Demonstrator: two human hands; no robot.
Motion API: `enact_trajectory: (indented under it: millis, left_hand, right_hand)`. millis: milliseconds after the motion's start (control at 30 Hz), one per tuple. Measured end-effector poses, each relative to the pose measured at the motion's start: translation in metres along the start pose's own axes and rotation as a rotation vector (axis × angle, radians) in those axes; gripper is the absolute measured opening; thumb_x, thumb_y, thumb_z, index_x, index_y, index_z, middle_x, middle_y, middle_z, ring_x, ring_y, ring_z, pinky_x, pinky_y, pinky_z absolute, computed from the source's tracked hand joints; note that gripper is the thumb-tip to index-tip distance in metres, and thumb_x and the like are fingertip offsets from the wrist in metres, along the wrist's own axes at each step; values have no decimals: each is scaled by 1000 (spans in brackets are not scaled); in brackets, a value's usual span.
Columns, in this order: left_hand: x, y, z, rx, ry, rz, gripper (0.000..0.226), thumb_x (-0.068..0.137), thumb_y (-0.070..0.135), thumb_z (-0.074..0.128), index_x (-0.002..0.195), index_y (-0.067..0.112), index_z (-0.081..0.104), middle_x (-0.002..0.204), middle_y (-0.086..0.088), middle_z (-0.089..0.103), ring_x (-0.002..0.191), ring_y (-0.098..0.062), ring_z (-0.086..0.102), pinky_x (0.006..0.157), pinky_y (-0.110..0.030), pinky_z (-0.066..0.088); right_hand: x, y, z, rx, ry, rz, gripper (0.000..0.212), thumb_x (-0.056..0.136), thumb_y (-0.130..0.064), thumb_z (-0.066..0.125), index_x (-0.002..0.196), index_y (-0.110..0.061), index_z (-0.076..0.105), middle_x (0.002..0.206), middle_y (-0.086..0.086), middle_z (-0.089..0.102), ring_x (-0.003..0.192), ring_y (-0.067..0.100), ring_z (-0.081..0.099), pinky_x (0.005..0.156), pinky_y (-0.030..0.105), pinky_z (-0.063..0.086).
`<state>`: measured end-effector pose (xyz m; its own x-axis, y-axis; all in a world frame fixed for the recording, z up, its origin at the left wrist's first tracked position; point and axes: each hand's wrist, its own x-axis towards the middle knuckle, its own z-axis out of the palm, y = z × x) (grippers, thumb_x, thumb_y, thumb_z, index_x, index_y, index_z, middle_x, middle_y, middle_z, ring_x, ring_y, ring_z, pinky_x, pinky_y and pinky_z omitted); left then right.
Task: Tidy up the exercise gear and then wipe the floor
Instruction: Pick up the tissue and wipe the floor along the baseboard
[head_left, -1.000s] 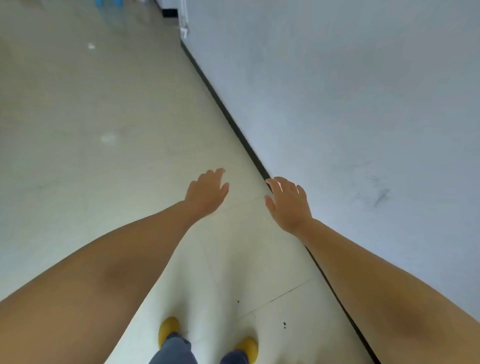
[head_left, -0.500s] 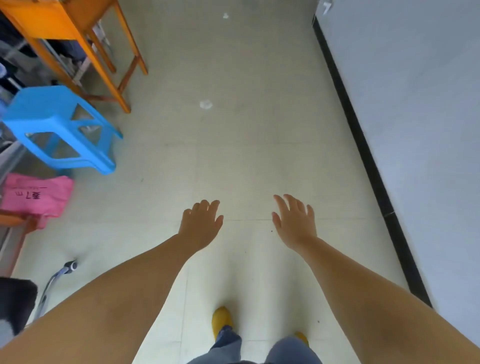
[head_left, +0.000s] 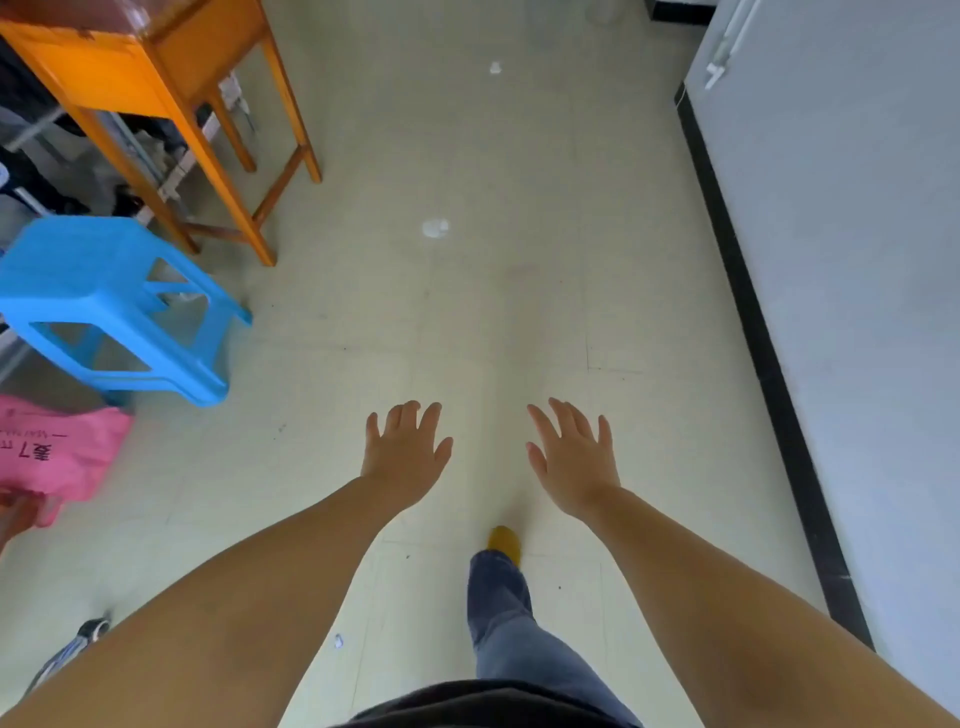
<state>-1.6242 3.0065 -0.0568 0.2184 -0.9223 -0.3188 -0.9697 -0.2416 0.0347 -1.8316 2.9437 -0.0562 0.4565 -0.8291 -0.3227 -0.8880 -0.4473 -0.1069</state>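
My left hand (head_left: 405, 452) and my right hand (head_left: 571, 457) are held out in front of me over the pale tiled floor (head_left: 493, 312), fingers spread and holding nothing. A metal bar with a black end (head_left: 78, 644) pokes into view at the lower left, partly hidden by my left forearm; I cannot tell what it belongs to. Two small white scraps lie on the floor, one ahead of my hands (head_left: 435, 227) and one farther off (head_left: 495, 67). One foot in a yellow shoe (head_left: 505, 540) is stepped forward.
An orange wooden table (head_left: 156, 78) stands at the upper left with dark clutter under it. A blue plastic stool (head_left: 114, 306) sits in front of it, and a pink bag (head_left: 57, 452) lies at the left edge. A grey wall (head_left: 857, 260) with black skirting (head_left: 753, 312) runs along the right.
The view has swung left from the wall to the open floor, bringing the table, stool and pink bag into sight. My hands stay open and empty, and one foot has stepped forward.
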Motion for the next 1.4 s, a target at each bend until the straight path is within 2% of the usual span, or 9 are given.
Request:
enact_trajectory:
  millis: [233,433,733,1033,1400]
  left_hand:
    - [161,-6,-78,-52,59,-25,55,99,45,24,148,21,15,150,-4,25,138,-21,24,115,-45,17]
    - [313,-47,-121,-57,55,-58,55,100,44,23,149,21,14,151,-5,26,138,-23,26,115,-44,19]
    - [561,-130,-237,-29,40,56,54,100,45,23,148,21,17,148,-5,31,136,-22,30,114,-43,21]
    - [820,-145,-315,-30,62,155,53,100,44,24,148,21,17,148,-5,31,137,-23,29,115,-45,18]
    - [1132,-179,-433,-114,71,51,53,100,43,22,148,20,17,147,-6,31,136,-23,29,115,-45,18]
  right_hand:
    - [167,32,-86,-37,25,-67,53,102,-41,18,152,-27,6,159,4,7,147,20,5,118,51,3]
    - [332,29,-133,-79,34,-97,54,102,-42,18,152,-28,6,160,4,8,147,20,6,118,51,6]
    - [587,2,-247,0,77,6,53,102,-42,20,152,-27,11,159,2,11,147,19,8,119,50,6]
    - [827,28,-316,22,81,76,53,102,-43,19,152,-29,9,160,0,8,147,18,6,118,49,3]
    - [1137,77,-449,-22,39,39,53,102,-43,17,152,-28,6,160,1,7,147,18,6,118,49,3]
